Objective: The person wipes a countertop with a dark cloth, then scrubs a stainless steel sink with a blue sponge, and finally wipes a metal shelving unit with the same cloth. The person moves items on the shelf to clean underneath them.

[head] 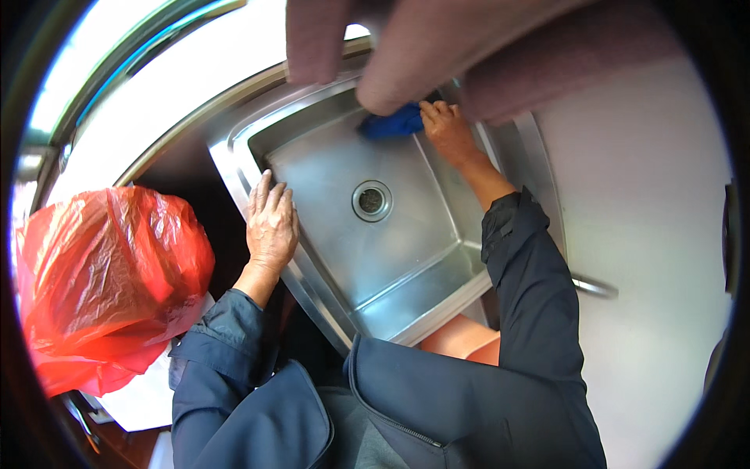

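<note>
A stainless steel sink (328, 246) lies below me, with a round drain strainer (371, 201) in its floor. My right hand (448, 132) grips a blue cloth (394, 122) at the far end of the basin; a hanging mauve fabric hides part of the cloth. On the sink's left rim rests my left hand (272, 223), its fingers slightly apart and holding nothing. Both hands are bare, below rolled dark sleeves.
Mauve fabric (410, 53) hangs low over the sink's far side. A red plastic bag (117, 281) bulges at the left, near a window. A metal handle or pipe (595, 286) sticks out at the right, before a pale wall (638, 205). Something orange (460, 340) shows below the sink's near edge.
</note>
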The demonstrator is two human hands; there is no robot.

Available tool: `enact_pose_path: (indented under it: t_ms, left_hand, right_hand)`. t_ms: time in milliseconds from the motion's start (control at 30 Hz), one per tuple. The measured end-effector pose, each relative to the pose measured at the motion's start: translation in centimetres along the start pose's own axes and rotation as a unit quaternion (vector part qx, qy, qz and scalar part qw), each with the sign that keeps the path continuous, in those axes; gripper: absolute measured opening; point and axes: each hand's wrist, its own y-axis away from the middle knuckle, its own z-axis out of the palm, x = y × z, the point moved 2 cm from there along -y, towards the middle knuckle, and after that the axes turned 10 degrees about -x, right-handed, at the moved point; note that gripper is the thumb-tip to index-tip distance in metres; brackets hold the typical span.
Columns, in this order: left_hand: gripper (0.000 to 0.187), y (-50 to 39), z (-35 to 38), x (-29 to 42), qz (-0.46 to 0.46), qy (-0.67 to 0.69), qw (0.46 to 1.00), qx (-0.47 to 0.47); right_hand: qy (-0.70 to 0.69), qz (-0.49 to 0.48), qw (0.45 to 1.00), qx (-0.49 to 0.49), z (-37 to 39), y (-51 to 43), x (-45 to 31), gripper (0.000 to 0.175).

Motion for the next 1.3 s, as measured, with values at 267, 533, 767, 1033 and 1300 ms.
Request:
enact_pose_path:
  t_ms: [267,533,767,1033,1300]
  left_hand:
    - [0.027,0.0,0.0,-0.2,0.006,0.021,1.0,0.015]
    - [0.026,0.0,-0.1,0.1,0.0,0.029,1.0,0.013]
    - [0.028,0.2,0.4,-0.1,-0.008,-0.004,1.0,-0.013]
    - [0.027,0.1,0.4,-0.1,-0.005,-0.018,1.0,0.002]
    - [0.029,0.1,1.7,-1.0,0.033,-0.068,0.997,0.009]
  right_hand:
    - [0.14,-0.114,0.939,-0.292,3.7,5.2,-1.3,0.024]
    - [0.041,-0.073,0.833,-0.547,1.4,16.6,-7.1,0.024]
    - [-0.097,-0.024,0.662,-0.743,1.6,22.5,-8.8,0.03]
    - [-0.236,0.203,0.644,-0.699,-8.0,18.7,-5.7,0.029]
    - [-0.277,0.418,0.713,-0.49,-13.5,30.2,-13.6,0.024]
